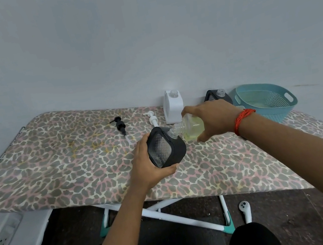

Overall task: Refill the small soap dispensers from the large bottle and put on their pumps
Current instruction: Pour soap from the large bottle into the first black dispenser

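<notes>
My left hand [148, 164] grips a black soap dispenser [166, 146] with a clear ribbed window, tilted above the board. My right hand [211, 119] holds a clear bottle of yellow liquid [192, 126] tipped sideways, its threaded neck touching the dispenser's clear mouth. A white dispenser [173, 107] without a pump stands by the wall. Another black dispenser [217, 96], also open, stands to its right. A black pump [120, 126] and a white pump [152, 119] lie on the board behind my left hand.
The leopard-print ironing board [67, 167] stands against a grey wall. A teal perforated basket [265, 100] sits at its far right. Below are the board's white legs [172, 215], a white controller [245, 210] on the dark floor, and a wall socket [4, 238] at the left.
</notes>
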